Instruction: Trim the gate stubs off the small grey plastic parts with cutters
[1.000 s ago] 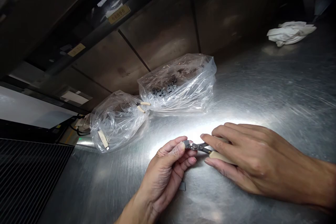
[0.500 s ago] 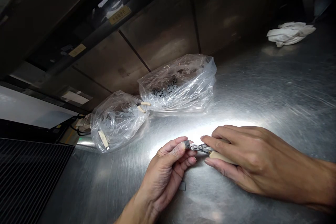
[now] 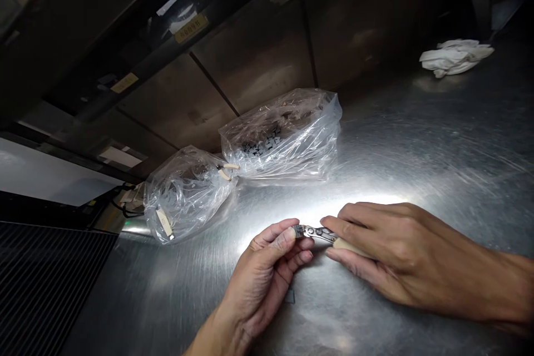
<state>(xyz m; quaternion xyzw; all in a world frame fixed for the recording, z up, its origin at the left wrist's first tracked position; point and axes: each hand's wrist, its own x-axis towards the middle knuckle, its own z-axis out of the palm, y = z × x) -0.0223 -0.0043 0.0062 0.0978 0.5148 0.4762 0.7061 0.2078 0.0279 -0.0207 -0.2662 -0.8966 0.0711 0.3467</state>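
Observation:
Between thumb and fingers, my left hand (image 3: 267,272) pinches a small grey ribbed part (image 3: 298,231). My right hand (image 3: 387,250) is wrapped round the cream handles of a pair of pliers (image 3: 350,247). The metal jaws point left and meet the right end of the grey part; whether they grip it is too small to tell. A small flat grey piece (image 3: 290,296) lies on the metal table (image 3: 354,317), beside my left palm and partly hidden by it.
A clear plastic bag (image 3: 292,144) with several small grey pieces stands by the back panel. Left of it are another clear bag (image 3: 187,194), a cream-handled tool (image 3: 227,169) and a cream object (image 3: 164,222). A white cloth (image 3: 454,58) lies at the back right.
The pliers' jaws have moved slightly left against the grey part, and their handles look a little closer together. My left hand has barely moved. The view has shifted slightly.

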